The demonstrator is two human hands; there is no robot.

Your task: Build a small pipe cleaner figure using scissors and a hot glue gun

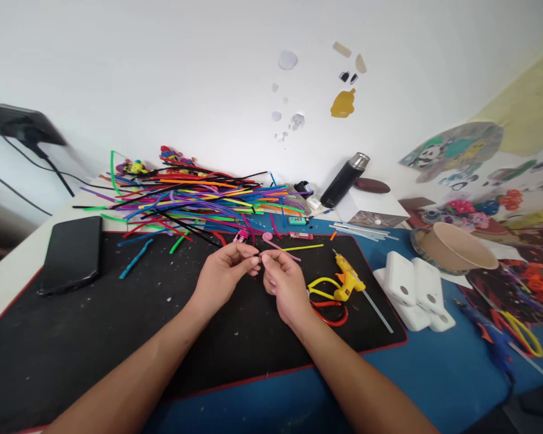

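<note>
Over the middle of the black mat, my left hand (226,272) and my right hand (286,284) meet fingertip to fingertip. Both are closed in a pinch around a small dark piece (259,255), mostly hidden by the fingers; it may be a bit of black pipe cleaner. Just beyond the fingers lie a small pink figure (241,235) and a pink pipe cleaner with a coiled end (271,240). To the right of my right hand are scissors with yellow and red handles (329,313), partly covered, and a yellow glue gun (349,278) with a glue stick in it.
A heap of coloured pipe cleaners (199,196) spreads along the wall. The phone (71,253) lies at left on the mat (117,343). Farther right stand a black flask (345,179), white devices (414,286), a beige bowl (461,246) and a blue glue gun (491,337).
</note>
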